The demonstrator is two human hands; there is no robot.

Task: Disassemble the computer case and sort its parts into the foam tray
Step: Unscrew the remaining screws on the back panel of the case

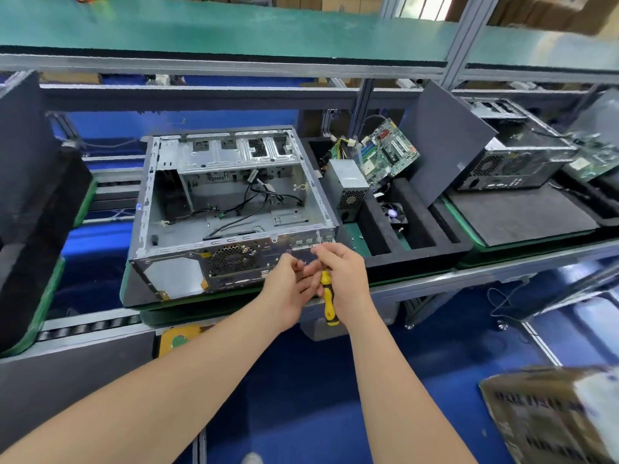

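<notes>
An open grey computer case (pixel 227 209) lies on its side on the bench, with loose black cables inside. To its right stands a black foam tray (pixel 418 249) holding a power supply (pixel 348 189), a green motherboard (pixel 388 152) and a small fan (pixel 393 212). My right hand (pixel 345 279) grips a yellow and black screwdriver (pixel 328 299) in front of the case's rear panel, its thin shaft pointing up. My left hand (pixel 288 289) meets it with curled fingertips; whether they pinch something small I cannot tell.
A dark side panel (pixel 445 152) leans against a second case (pixel 512 155) on another foam pad at the right. Black foam (pixel 37 195) stands at the left. A green shelf (pixel 234 31) runs overhead. A cardboard box (pixel 556 416) sits low right above blue floor.
</notes>
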